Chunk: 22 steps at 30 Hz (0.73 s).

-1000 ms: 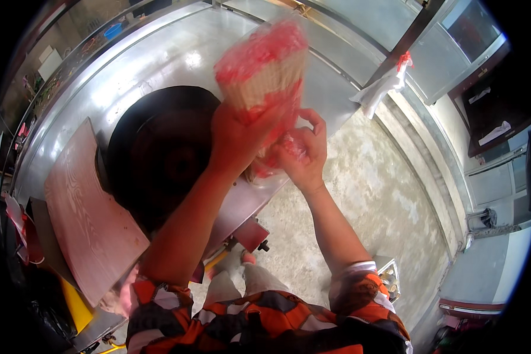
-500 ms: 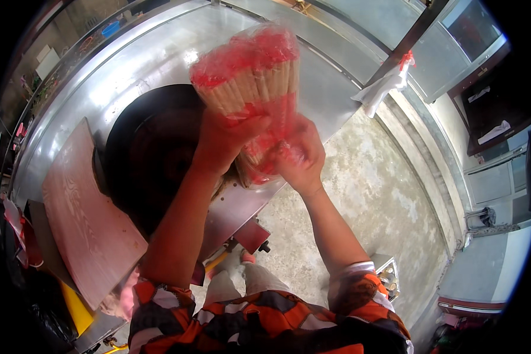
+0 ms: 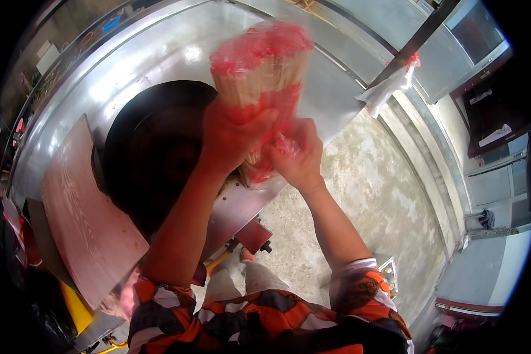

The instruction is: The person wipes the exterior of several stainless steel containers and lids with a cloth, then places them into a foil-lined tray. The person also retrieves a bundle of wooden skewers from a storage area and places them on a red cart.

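Bundle of thin tan sticks (image 3: 264,76) in a clear bag w/ red print, upper centre of frame. Stands roughly upright, tilted slightly right, top end fanned wider than the bottom and capped in red; blurred. Lower end pinched betw. left hand (image 3: 233,138) and right hand (image 3: 298,154), both wrapped round it, red plastic bunched at the grip.

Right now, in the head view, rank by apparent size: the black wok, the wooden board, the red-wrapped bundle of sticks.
1. black wok and wooden board: look about alike, so unranked.
2. red-wrapped bundle of sticks: smallest, though it is held nearer the camera, which enlarges it.
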Tool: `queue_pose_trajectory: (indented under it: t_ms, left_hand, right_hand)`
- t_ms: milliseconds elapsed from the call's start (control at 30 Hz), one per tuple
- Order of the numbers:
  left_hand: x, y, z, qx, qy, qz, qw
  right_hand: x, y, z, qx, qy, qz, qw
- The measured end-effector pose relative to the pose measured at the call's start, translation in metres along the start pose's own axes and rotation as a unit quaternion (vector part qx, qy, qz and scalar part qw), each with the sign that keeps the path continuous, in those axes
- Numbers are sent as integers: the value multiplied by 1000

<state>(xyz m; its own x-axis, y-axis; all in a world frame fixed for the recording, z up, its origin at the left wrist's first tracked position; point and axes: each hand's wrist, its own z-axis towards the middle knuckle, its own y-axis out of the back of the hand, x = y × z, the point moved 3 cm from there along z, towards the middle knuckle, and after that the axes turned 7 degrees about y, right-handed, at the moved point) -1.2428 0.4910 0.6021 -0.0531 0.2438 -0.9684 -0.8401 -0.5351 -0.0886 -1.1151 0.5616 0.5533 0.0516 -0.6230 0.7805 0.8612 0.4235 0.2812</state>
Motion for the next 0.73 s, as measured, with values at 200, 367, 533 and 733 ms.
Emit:
queue_pose_trajectory:
  t_ms: [200, 367, 533, 733]
  left_hand:
    - [18, -5, -5, -15, 36, 40, 998]
    - [33, -8, -10, -59, 22, 94, 994]
    - [30, -16, -18, -92, -9, 151, 984]
    - [-17, -13, -17, -64, -248, 215, 942]
  right_hand:
    - [5, -9, 3, 7, 4, -12, 1000]
    - [4, -8, 4, 23, 3, -8, 1000]
    - [16, -7, 6, 2, 11, 42, 999]
    - [14, -2, 3, 47, -37, 56, 997]
